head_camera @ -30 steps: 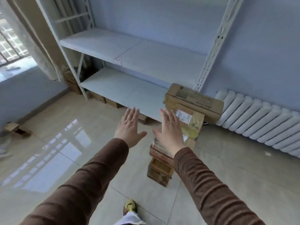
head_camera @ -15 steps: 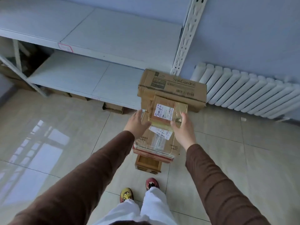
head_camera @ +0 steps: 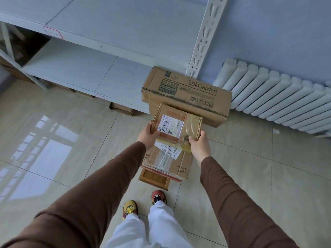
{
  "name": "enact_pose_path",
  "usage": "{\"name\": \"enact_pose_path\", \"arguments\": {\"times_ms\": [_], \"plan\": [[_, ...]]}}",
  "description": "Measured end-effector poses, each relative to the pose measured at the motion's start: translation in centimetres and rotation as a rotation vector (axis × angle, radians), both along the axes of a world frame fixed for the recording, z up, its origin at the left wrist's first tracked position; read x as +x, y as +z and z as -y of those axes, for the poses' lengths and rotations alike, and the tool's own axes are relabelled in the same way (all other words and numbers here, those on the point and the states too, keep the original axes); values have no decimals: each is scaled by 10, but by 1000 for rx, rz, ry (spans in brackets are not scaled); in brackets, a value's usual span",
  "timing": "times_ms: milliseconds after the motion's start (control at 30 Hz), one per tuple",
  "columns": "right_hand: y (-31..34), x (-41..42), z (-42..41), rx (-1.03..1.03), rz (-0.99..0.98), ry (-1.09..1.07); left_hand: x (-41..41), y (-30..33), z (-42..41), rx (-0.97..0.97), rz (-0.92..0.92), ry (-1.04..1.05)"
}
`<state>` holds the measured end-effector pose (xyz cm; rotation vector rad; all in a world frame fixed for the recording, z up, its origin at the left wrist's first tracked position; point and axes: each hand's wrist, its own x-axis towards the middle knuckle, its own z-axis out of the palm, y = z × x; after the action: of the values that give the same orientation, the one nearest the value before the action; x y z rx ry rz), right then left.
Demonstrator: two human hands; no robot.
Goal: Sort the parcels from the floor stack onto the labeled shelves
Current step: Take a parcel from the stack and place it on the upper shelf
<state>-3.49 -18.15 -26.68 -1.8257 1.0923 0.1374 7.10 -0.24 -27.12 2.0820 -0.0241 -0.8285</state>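
Small parcel [head_camera: 176, 125]: brown cardboard, taped, white shipping label on its top face. Held between both hands above the floor stack. Left hand [head_camera: 147, 134] closed round the parcel's left edge, thumb on top; right hand [head_camera: 199, 144] closed round its near right corner, fingers curled under. Both sleeves brown.

Floor stack, directly below the held parcel: a taped cardboard parcel [head_camera: 166, 161] with a white label and clear tape, resting on a flat red-edged item, which rests on a wooden box [head_camera: 155, 179] on the tiled floor [head_camera: 71, 158].

Large carton [head_camera: 186, 94]: printed "SilkGarden" with a barcode, lying just beyond the held parcel, at the foot of the shelf upright [head_camera: 201, 40]; what supports it cannot be told.

Shelving: white metal unit at far left, upper shelf [head_camera: 116, 20] and lower shelf [head_camera: 75, 68], each with a small pink-edged label [head_camera: 53, 32] on its front lip. Flat cardboard boxes lie under the lower shelf.

Radiator [head_camera: 279, 99]: white, ribbed, far right against the blue wall.

Near edge: white trousers, red and yellow shoes [head_camera: 130, 209].
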Motion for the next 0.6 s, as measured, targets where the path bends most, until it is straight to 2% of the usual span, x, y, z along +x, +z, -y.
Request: {"name": "enact_pose_path", "arguments": {"times_ms": [167,300,600], "plan": [[22,-3,-28,13,91,31,-10,16,-32,-121,59,220],[47,14,-63,-30,177,148,-9,53,-79,-246,136,377],[131,107,-203,204,539,410,4,163,-242,-309,477,603]]}}
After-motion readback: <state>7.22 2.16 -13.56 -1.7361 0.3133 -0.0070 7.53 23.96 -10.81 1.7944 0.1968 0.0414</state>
